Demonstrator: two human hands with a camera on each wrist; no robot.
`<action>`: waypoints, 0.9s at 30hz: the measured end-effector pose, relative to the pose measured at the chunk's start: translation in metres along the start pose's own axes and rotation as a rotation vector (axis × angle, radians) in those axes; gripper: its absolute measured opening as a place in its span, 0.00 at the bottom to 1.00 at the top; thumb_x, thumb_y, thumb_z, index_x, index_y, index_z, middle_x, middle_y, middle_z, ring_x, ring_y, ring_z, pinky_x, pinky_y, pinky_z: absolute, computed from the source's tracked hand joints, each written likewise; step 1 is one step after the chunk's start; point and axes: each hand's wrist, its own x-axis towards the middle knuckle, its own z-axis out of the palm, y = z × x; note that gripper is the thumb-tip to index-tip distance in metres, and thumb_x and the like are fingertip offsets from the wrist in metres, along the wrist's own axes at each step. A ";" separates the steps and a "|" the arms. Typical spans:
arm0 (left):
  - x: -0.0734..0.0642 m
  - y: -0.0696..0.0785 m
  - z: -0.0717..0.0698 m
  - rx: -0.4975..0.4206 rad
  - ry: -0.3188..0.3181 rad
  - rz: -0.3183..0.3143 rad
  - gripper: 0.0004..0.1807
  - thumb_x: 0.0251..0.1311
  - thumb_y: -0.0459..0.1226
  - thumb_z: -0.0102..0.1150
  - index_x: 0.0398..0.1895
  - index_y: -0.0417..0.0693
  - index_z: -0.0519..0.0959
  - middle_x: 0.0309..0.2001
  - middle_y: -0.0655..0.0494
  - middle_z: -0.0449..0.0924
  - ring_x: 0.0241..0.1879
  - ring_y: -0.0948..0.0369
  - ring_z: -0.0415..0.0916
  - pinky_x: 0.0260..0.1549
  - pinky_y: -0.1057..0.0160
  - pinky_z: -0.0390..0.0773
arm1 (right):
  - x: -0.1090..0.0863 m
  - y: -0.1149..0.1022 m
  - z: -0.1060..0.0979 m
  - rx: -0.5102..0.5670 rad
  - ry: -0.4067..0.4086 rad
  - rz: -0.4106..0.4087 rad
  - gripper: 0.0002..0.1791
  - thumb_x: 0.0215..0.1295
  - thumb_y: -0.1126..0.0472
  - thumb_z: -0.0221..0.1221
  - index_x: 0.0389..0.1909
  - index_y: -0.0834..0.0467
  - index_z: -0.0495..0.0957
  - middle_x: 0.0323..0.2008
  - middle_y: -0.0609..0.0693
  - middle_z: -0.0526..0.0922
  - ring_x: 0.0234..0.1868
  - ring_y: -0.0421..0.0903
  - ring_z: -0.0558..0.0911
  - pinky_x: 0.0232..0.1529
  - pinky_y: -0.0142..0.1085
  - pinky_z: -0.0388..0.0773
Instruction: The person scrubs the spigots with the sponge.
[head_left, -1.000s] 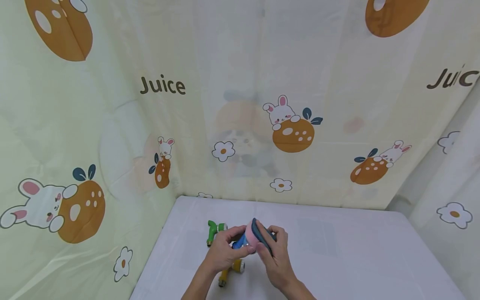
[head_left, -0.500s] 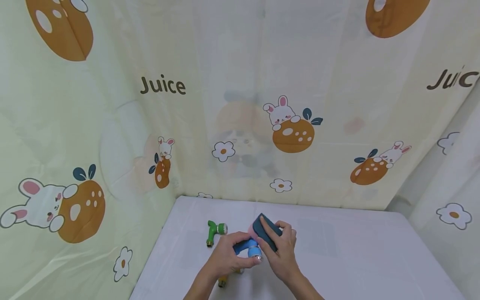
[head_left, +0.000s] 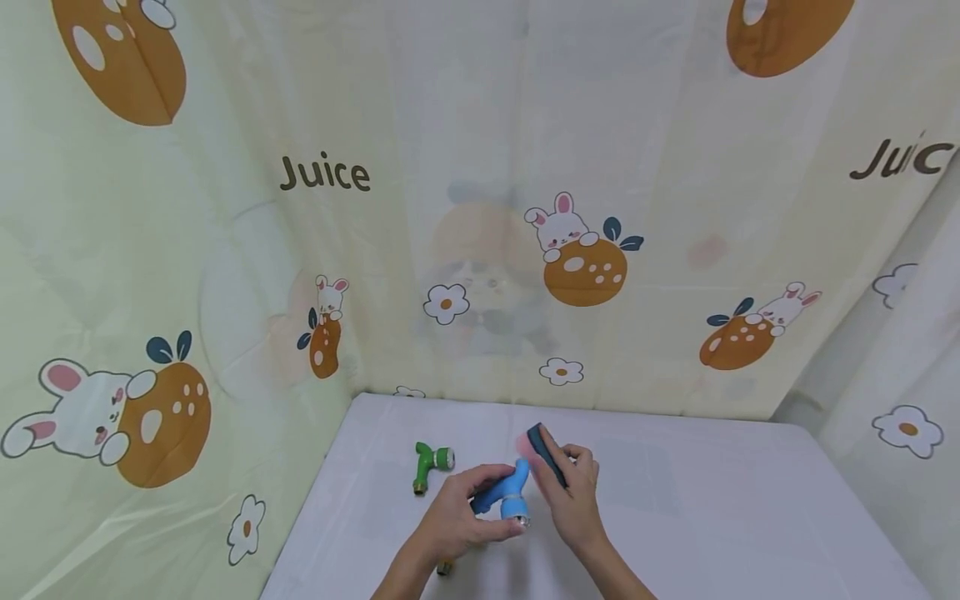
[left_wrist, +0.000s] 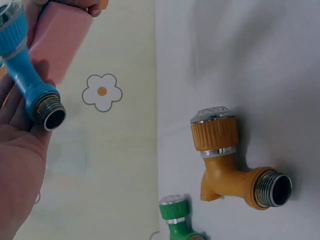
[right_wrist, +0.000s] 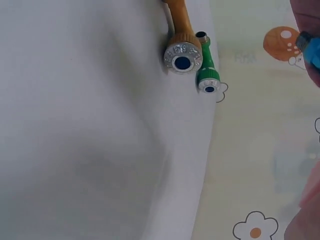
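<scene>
A blue water tap (head_left: 513,492) with a ribbed knob and a threaded metal inlet is held above the table by my left hand (head_left: 459,512), thumb at the knob end and fingers on the body. My right hand (head_left: 573,500) grips a sponge (head_left: 550,454), pink on one side and dark blue-green on the other, just right of the tap's spout. In the left wrist view the sponge's pink face (left_wrist: 61,37) shows behind the blue tap (left_wrist: 25,75).
A yellow tap (left_wrist: 222,170) lies on the white table (head_left: 720,500) beneath my left hand, mostly hidden in the head view. Farther back and left lies a green tap (head_left: 426,467). Printed curtains (head_left: 480,350) stand around the table's back and sides.
The sponge has moved off the blue tap, right and slightly away, with its dark face turning edge-on. My left hand has tilted the tap, so its spout and knob show now.
</scene>
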 end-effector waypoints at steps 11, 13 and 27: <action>0.005 -0.008 -0.005 -0.376 0.179 -0.068 0.48 0.58 0.43 0.76 0.79 0.71 0.60 0.61 0.45 0.73 0.63 0.50 0.81 0.53 0.55 0.86 | -0.031 -0.006 0.014 0.104 0.065 -0.305 0.34 0.73 0.67 0.57 0.79 0.50 0.65 0.62 0.54 0.63 0.57 0.42 0.62 0.53 0.29 0.63; 0.005 -0.009 -0.005 -0.382 0.198 -0.047 0.44 0.59 0.43 0.75 0.78 0.69 0.64 0.59 0.44 0.74 0.61 0.51 0.83 0.52 0.56 0.86 | -0.037 -0.008 0.018 0.071 0.081 -0.392 0.36 0.68 0.70 0.59 0.78 0.54 0.66 0.63 0.58 0.62 0.59 0.43 0.60 0.54 0.29 0.61; 0.004 -0.010 -0.001 -0.311 0.164 0.000 0.34 0.62 0.44 0.74 0.72 0.60 0.74 0.53 0.47 0.79 0.50 0.56 0.86 0.50 0.64 0.86 | -0.035 -0.020 0.023 -0.014 0.105 -0.248 0.33 0.72 0.60 0.61 0.76 0.41 0.69 0.61 0.56 0.62 0.57 0.44 0.54 0.47 0.44 0.57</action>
